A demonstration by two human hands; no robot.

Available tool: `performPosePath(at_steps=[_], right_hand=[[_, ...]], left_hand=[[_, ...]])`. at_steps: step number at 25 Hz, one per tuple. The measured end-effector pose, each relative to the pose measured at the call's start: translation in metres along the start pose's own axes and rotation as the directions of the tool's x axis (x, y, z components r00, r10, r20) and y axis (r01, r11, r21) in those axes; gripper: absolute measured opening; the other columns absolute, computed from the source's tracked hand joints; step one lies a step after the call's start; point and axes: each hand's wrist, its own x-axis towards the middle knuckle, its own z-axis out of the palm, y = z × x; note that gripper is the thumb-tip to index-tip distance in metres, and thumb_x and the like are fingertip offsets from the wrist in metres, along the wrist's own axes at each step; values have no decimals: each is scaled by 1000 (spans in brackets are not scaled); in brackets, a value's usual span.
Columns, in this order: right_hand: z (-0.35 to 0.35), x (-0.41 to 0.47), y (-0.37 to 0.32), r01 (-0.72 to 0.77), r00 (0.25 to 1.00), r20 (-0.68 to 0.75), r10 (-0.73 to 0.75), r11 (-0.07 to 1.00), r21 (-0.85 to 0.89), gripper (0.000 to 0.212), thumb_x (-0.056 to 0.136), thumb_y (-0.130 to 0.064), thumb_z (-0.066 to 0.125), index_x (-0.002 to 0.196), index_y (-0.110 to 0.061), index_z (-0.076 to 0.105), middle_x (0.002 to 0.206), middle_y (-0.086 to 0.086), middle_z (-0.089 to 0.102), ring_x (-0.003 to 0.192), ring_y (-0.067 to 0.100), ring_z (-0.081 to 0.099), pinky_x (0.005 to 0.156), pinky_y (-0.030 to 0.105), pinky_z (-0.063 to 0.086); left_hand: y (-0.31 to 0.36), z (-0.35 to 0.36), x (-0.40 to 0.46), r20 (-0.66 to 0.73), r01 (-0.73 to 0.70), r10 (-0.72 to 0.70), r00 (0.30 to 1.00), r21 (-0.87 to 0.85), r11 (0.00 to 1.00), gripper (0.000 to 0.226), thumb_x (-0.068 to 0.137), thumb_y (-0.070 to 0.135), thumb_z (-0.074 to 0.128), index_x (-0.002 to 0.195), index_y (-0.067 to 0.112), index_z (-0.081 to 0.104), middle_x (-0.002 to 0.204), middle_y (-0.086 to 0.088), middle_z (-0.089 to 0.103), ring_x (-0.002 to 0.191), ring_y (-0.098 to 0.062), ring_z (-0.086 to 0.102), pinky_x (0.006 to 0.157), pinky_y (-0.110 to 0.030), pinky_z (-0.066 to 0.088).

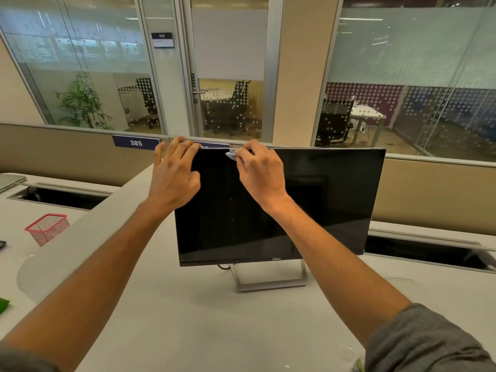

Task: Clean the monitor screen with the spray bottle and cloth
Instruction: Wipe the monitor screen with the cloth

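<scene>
A black monitor [330, 200] with a dark screen stands on a silver stand on the white desk. My left hand [174, 173] grips its top left corner, fingers curled over the upper edge. My right hand [261, 170] holds a small pale blue cloth [231, 155] and presses it against the top edge of the screen, just right of my left hand. Most of the cloth is hidden under my fingers. No spray bottle is in view.
A red mesh pen holder [47, 228] stands on the neighbouring desk at the left. A beige partition [429, 194] runs behind the monitor. Cable troughs [426, 251] open in the desk on both sides. Something green [4, 304] lies at the left edge.
</scene>
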Motion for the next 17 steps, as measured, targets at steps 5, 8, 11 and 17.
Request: performPosePath(at_steps=[5, 8, 11, 17], right_hand=[[-13, -7, 37, -81, 997, 13, 81, 997, -15, 14, 88, -17, 60, 91, -9, 70, 87, 6, 64, 71, 21, 62, 64, 35, 54], [-24, -12, 60, -125, 991, 31, 127, 991, -39, 15, 89, -17, 59, 93, -8, 70, 87, 7, 65, 69, 22, 62, 63, 36, 55], [-37, -19, 87, -148, 988, 29, 150, 987, -60, 14, 89, -17, 60, 94, -8, 70, 88, 7, 65, 67, 21, 62, 61, 33, 54], [-62, -38, 149, -182, 982, 21, 186, 976, -119, 15, 90, -18, 60, 97, -9, 69, 92, 7, 65, 70, 20, 62, 61, 28, 51]], left_hand=[[42, 6, 23, 144, -161, 157, 977, 14, 987, 62, 80, 24, 40, 142, 15, 38, 144, -7, 45, 137, -23, 35, 118, -44, 13], [72, 13, 38, 212, -196, 205, 956, -63, 979, 63, 81, 20, 42, 143, 14, 36, 144, -7, 44, 136, -24, 36, 118, -42, 17], [92, 18, 45, 187, -74, 123, 975, -247, 966, 60, 77, 19, 41, 136, 12, 45, 136, -8, 52, 130, -23, 41, 116, -45, 18], [98, 23, 44, 75, 39, -11, 997, -383, 923, 46, 78, 2, 50, 123, 13, 56, 122, -5, 60, 113, -9, 37, 113, -47, 21]])
